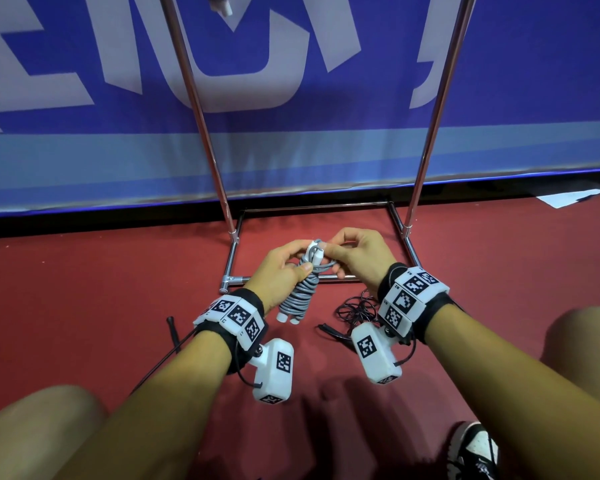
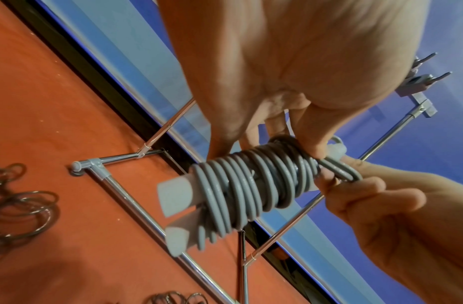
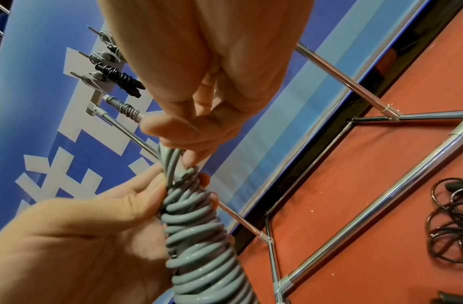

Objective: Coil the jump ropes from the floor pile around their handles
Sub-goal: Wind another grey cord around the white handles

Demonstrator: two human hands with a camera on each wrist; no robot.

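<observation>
Grey jump rope (image 1: 300, 287) is held in the air above the red floor (image 1: 118, 289), in front of the person's knees, nearly all wound in tight turns round its two white handles (image 2: 174, 197). Handles lie side by side, butt ends sticking out of the coil at the lower end. At the top end a short loop of grey cord (image 2: 347, 171) pokes out of the winding.

Left hand (image 1: 279, 268) wraps the upper part of the bundle, fingers behind, thumb pressed across the front turns. Right hand (image 1: 357, 252) pinches the free loop at the top, fingertips curled round the cord, touching the left-hand fingers. Both hands closed on the rope, neither relaxed.

On the floor just right of the bundle, near the right wrist, lies a loose black jump rope (image 1: 359, 308) in tangled rings, its black handle (image 1: 329, 330) beside it. Another thin black handle with cord (image 1: 174, 332) lies on the floor left of the left wrist.

Behind the hands stands a chrome rack (image 1: 201, 109): base tubes on the floor, two uprights rising in front of a blue banner (image 1: 326, 150) with white lettering. In the right wrist view, hooks at the rack top carry a coiled black rope (image 3: 118, 77) and a coiled grey rope (image 3: 122, 107). A black-and-white shoe (image 1: 473, 452) shows at the lower right.
</observation>
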